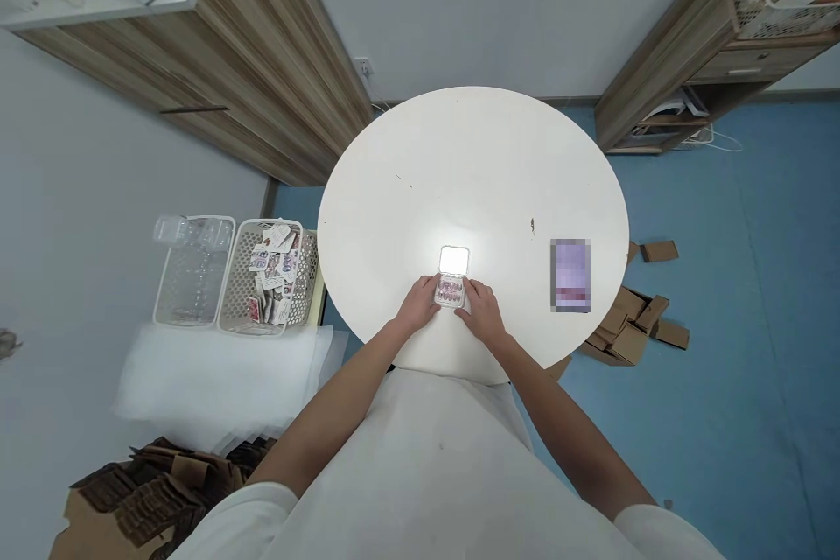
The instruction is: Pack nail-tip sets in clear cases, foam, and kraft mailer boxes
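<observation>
On the near side of a round white table (472, 157) lies a small clear case of press-on nails (450, 290), its lid (454, 260) raised and shining with reflected light. Rows of pinkish nails show inside the lower half. My left hand (418, 304) grips the case's left edge with thumb and fingers. From the other side, my right hand (483, 310) holds the right edge, fingers bent against it. The case seems to rest on the tabletop between both hands.
A purple item, blurred out (570, 276), lies at the table's right. Two white baskets stand left, one with printed cards (274, 267), one with clear plastic containers (197, 271). Cardboard boxes (623, 328) sit on the floor at right; flattened cardboard (150, 490) is piled lower left.
</observation>
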### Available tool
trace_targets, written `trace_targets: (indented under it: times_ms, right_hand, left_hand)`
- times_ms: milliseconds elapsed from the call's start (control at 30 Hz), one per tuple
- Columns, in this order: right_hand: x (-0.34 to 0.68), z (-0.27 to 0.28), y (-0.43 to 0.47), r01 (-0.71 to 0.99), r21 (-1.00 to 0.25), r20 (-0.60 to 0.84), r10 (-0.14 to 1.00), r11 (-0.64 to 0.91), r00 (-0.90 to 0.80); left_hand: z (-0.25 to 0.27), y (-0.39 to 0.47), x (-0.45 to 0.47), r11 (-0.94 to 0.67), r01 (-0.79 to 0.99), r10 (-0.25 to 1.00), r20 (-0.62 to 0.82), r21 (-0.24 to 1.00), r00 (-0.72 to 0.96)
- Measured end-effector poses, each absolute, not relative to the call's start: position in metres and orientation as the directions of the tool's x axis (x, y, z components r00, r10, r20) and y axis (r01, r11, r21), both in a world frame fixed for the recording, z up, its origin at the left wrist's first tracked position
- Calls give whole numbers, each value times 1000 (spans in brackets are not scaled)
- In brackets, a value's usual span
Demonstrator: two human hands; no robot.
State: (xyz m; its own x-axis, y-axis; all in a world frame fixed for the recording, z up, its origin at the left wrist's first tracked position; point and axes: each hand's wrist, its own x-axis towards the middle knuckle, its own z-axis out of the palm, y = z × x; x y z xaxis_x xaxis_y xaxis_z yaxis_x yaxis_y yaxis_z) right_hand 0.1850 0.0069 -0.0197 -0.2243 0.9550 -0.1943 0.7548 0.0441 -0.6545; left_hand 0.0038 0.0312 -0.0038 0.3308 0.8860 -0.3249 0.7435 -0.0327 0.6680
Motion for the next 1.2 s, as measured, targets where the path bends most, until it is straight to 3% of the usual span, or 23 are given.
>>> trace_targets:
  times_ms: [133,267,433,700,1067,1200]
  right_hand:
    - [180,-19,-2,663,-738,-274,954,-128,-120]
    - [174,-18,-4,433,-837,-394,917,-334,-56]
    - [172,-17,4,304,-827,-504,863,-473,-26]
    - [165,7,-17,163,-857,-499,866,-488,-30]
    - [136,53,-44,-45,-951,-306,952,-305,17]
    - [130,65,-51,-133,-943,-318,944,-305,87]
  left_hand:
    - [-5,19,4,123,705,906,-369,699,208]
    - [-6,12,7,298,642,891,-448,707,80]
    - [-8,11,9,448,498,861,-508,742,-18]
    - [8,-3,-3,518,273,850,-522,810,-65]
    - [54,-28,-42,518,-72,846,-499,852,191]
    - [59,-37,-56,465,-114,872,-433,878,228]
